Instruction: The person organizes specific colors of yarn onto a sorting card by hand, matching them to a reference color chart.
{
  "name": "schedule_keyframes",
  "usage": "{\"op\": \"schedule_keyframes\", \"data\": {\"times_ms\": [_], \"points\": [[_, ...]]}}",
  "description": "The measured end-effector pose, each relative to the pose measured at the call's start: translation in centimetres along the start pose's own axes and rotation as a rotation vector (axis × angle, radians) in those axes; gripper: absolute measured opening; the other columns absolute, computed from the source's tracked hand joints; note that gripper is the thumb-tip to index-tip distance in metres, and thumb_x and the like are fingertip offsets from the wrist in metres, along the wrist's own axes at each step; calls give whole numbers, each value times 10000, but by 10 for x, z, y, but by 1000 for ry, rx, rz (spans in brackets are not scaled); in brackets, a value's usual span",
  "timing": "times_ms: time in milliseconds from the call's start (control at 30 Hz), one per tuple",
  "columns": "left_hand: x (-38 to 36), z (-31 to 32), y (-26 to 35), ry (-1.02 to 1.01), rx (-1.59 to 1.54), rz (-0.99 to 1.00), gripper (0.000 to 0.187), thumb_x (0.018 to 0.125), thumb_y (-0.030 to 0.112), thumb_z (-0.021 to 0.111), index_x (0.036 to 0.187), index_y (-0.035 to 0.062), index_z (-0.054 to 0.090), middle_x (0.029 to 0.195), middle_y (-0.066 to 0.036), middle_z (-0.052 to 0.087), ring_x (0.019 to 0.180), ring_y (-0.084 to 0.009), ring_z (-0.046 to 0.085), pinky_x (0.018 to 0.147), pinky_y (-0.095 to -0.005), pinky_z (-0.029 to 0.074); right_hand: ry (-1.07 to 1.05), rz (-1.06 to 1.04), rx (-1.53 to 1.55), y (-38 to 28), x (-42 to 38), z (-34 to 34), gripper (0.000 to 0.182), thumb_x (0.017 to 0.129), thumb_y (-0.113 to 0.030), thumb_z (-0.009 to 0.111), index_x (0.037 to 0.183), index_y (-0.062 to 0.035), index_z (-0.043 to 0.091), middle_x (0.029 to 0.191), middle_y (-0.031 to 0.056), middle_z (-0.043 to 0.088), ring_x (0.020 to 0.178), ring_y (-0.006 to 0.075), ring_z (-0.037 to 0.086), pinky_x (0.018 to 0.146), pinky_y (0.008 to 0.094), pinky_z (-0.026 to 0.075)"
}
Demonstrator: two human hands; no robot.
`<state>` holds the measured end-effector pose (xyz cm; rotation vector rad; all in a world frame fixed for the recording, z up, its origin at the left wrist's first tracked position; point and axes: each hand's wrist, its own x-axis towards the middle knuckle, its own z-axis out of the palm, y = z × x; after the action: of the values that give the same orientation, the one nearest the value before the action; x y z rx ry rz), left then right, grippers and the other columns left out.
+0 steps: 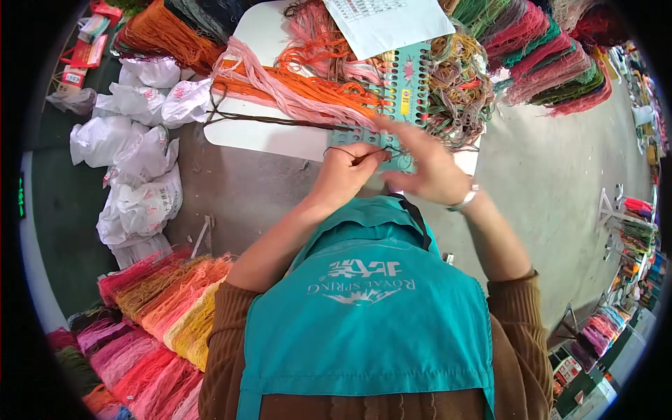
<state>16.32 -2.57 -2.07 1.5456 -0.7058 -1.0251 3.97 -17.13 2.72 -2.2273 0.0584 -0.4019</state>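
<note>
My left hand (pixel 344 171) is closed in a pinch on a dark thread (pixel 334 148) at the lower end of a teal thread card (pixel 406 77). Holes run along the card's edges, and hanks are looped through several of them. My right hand (pixel 432 166), slightly blurred, hovers over the card's lower end with thumb and fingers apart. Pink embroidery thread (pixel 280 89) and orange thread (pixel 269 75) stretch left from the card. Below them lies a dark brown hank (pixel 273 122). Between my hands, the thread's path is partly hidden.
Under the card is a white table (pixel 262 143), with a printed sheet (pixel 388 24) and a tangled thread pile (pixel 458 94) on it. White plastic bags (pixel 143 203) stand at left. Hanging hanks (pixel 164 315) flank me at lower left, and more hanks (pixel 546 63) hang at upper right.
</note>
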Motion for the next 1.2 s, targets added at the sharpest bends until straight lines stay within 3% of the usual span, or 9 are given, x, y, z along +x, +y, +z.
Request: {"op": "schedule_keyframes", "data": {"times_ms": [67, 200, 233, 400, 467, 567, 667, 1067, 1200], "points": [[3, 2, -7, 80, -154, 118, 199, 912, 127, 584, 986, -15, 702, 639, 44, 558, 572, -41, 437, 495, -244, 352, -61, 89, -67, 0, 7, 18, 667, 715, -144, 748, 1324, -80, 482, 1067, 160, 635, 911, 331, 630, 750, 400, 513], [1, -17, 3, 54, -166, -101, 185, 912, 122, 581, 966, -11, 698, 664, 33, 554, 597, -23, 434, 512, -227, 348, 92, 57, -242, 8, 2, 29, 420, 739, -131, 717, 1144, -95, 611, 822, 92, 671, 681, 310, 643, 565, 397, 511], [1, -19, 4, 44, -179, -120, 185, 916, 126, 577, 958, -8, 697, 672, 30, 554, 607, -18, 432, 519, -222, 347, 170, 36, -243, 9, 1, 33, 248, 754, -120, 703, 998, -95, 665, 770, 78, 664, 657, 292, 642, 544, 389, 504], [4, -15, -4, 117, -203, -66, 201, 925, 137, 567, 950, -28, 679, 711, 9, 574, 672, -46, 481, 584, -239, 394, 272, 102, -208, 21, -5, 43, 144, 790, -89, 668, 932, -67, 677, 773, 100, 662, 643, 264, 641, 563, 345, 505], [8, -11, -9, 287, -153, 37, 208, 926, 136, 566, 948, -43, 669, 719, -2, 587, 694, -72, 514, 619, -257, 428, 358, 228, -17, 31, -3, 50, 117, 811, -80, 656, 924, -54, 673, 762, 100, 661, 632, 225, 641, 576, 316, 504], [7, -21, -8, 209, 7, -109, 221, 914, 134, 579, 974, -63, 657, 782, -37, 637, 739, -108, 563, 690, -270, 464, 412, 394, 217, 47, -1, 60, 104, 841, -89, 651, 927, -32, 659, 738, 82, 662, 609, 128, 609, 588, 266, 491], [15, -18, -19, 137, -36, -99, 266, 911, 132, 609, 1123, -28, 624, 918, -54, 650, 853, -101, 584, 738, -253, 470, 381, 391, 198, 49, -6, 65, 113, 834, -93, 653, 928, -31, 656, 731, 82, 659, 587, 135, 607, 572, 274, 490], [29, -18, -17, 48, 68, -156, 230, 822, 31, 635, 1041, -28, 597, 837, -33, 616, 792, -93, 564, 706, -249, 451, 476, 342, -19, 50, -4, 61, 122, 812, -76, 675, 933, -59, 674, 775, 111, 669, 605, 213, 631, 569, 311, 496], [31, -16, -15, 44, -20, -109, 203, 863, 66, 595, 1053, -5, 600, 764, 0, 578, 634, -48, 498, 546, -219, 386, 458, 363, 71, 59, -5, 66, 127, 799, -80, 683, 925, -70, 685, 789, 111, 673, 653, 241, 650, 597, 322, 509]]}}
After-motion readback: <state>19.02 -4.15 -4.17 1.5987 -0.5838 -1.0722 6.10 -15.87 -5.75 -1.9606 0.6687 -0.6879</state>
